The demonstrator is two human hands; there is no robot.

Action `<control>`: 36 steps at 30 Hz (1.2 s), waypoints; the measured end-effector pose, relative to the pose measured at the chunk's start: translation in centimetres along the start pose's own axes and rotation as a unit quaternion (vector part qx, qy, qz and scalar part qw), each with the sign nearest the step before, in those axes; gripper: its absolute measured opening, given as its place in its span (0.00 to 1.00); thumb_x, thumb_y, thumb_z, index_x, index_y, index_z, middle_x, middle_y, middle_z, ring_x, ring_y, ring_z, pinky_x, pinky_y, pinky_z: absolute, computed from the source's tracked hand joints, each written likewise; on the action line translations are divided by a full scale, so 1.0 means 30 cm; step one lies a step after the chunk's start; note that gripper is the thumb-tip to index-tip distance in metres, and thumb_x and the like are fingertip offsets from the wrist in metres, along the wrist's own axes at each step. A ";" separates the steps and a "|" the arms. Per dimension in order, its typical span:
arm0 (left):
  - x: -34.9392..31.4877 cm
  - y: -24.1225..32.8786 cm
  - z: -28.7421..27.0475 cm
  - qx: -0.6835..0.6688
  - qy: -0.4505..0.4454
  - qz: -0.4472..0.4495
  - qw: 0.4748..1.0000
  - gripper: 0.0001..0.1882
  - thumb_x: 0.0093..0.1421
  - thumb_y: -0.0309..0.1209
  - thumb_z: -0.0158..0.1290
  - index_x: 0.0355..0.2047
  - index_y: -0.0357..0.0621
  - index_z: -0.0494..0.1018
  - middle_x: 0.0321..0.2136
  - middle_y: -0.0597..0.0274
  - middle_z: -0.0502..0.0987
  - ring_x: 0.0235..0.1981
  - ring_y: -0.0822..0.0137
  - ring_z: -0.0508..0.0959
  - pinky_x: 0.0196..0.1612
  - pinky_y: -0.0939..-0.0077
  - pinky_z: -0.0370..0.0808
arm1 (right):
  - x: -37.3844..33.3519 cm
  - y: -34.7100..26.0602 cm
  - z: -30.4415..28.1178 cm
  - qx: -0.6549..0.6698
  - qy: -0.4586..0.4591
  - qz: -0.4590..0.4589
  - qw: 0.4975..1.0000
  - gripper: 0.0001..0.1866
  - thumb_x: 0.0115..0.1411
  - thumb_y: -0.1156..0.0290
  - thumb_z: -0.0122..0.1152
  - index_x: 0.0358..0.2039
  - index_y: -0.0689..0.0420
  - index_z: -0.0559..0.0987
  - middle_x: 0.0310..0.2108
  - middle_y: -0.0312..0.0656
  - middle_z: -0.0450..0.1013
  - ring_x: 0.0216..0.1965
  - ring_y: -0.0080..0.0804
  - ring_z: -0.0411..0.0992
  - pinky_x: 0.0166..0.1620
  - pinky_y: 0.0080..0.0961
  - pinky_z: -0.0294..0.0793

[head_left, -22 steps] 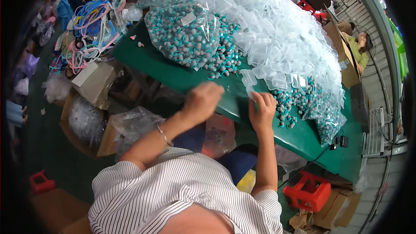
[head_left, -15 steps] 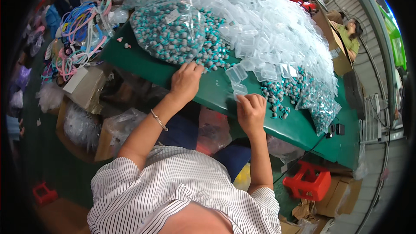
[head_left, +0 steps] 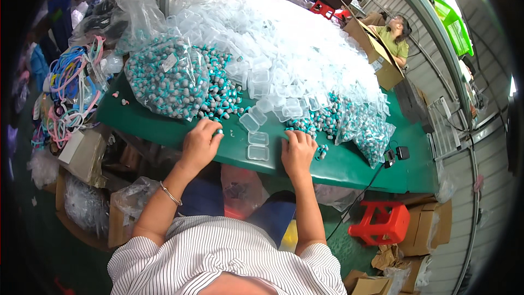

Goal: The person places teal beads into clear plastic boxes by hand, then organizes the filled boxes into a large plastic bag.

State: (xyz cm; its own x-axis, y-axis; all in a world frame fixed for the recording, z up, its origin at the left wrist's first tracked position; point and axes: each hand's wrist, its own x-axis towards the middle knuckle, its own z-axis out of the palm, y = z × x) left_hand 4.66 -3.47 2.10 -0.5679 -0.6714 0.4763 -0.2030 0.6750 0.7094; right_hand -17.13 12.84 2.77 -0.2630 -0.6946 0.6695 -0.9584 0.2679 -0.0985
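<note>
My left hand (head_left: 201,143) is down on the green table (head_left: 158,125), fingers curled, w/ one small teal-and-grey piece (head_left: 219,131) pinched at the fingertips. Silver bangle (head_left: 170,193) on that wrist. My right hand (head_left: 298,151) rests flat-ish on the table edge, fingers bent down at the loose scatter of teal pieces (head_left: 305,125); can't tell if anything's gripped under it.

Btwn my hands: an open clear plastic box (head_left: 257,146), both halves lying flat, just beside my right hand. Another open clear box (head_left: 252,119) sits a bit further in, tilted.

Ahead of my left hand, a big clear bag of teal-grey pieces (head_left: 166,79), more spilled loose next to it. Behind all that, a huge heap of empty clear boxes (head_left: 284,43) across the table. Smaller bags of teal pieces (head_left: 371,128) to the right.

Far left: tangle of coloured cords (head_left: 68,93). Cardboard box (head_left: 82,155) below the table. Red stool (head_left: 382,221) on the floor at right. Another person (head_left: 396,33) sits at the far end.
</note>
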 end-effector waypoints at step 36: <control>-0.048 0.098 0.123 -0.089 -0.061 -0.019 0.994 0.06 0.54 0.27 0.58 0.32 0.40 0.75 0.27 0.57 0.75 0.26 0.58 0.77 0.30 0.66 0.73 | -0.022 -0.062 -0.063 0.258 -0.083 0.047 0.961 0.08 0.53 0.86 0.59 0.34 0.62 0.76 0.34 0.49 0.75 0.34 0.50 0.75 0.36 0.37 0.74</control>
State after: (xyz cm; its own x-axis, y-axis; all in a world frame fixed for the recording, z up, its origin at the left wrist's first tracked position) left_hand 1.94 0.62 1.57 -0.6566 -0.6458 0.3897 -0.0870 0.5780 0.8114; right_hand -14.95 14.06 3.92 -0.3233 -0.7923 0.5173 -0.8462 -0.0026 -0.5329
